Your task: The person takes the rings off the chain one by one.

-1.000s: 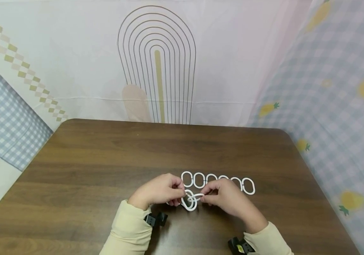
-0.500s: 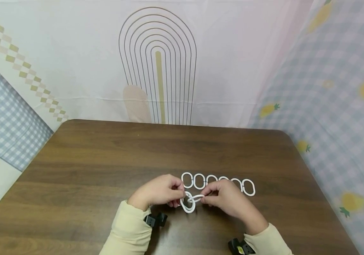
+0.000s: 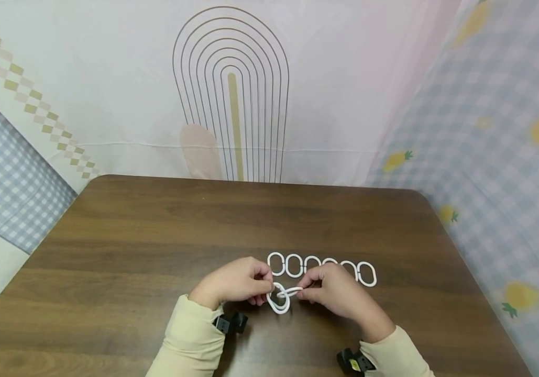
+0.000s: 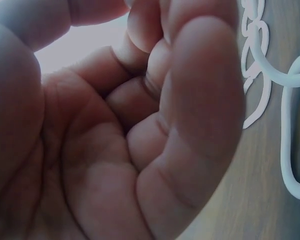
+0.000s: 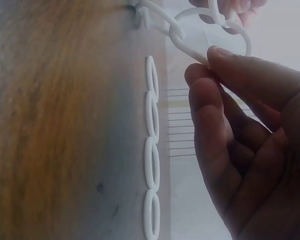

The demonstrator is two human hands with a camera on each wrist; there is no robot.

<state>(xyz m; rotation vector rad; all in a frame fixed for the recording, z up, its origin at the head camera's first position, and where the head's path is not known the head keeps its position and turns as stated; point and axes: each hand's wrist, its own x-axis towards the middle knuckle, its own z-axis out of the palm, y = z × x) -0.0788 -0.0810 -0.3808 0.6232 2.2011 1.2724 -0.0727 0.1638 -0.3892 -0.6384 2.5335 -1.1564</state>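
White oval plastic rings, linked through one another, hang between my two hands over the table. My left hand (image 3: 238, 283) pinches one side of the linked rings between thumb and fingers. One ring (image 3: 279, 312) droops just beside its fingertips. From the right, the thumb and forefinger of my right hand (image 3: 337, 293) pinch the end of another ring (image 3: 293, 290), which passes through the drooping one. In the right wrist view this pinched ring (image 5: 190, 53) shows clearly. The left wrist view shows my palm and curled fingers (image 4: 202, 90), with a long ring (image 4: 287, 150) beyond; the left fingertips' hold is hidden there.
Behind the hands, a row of several white oval rings (image 3: 276, 254) lies flat on the brown wooden table (image 3: 179, 220). My right hand partly covers the row. A patterned cloth (image 3: 344, 104) hangs behind the table, and checked cloth (image 3: 486, 157) on the right.
The linked rings have shifted slightly left, and a bit of white under my left fingers no longer shows. Both hands stay nearly in place.
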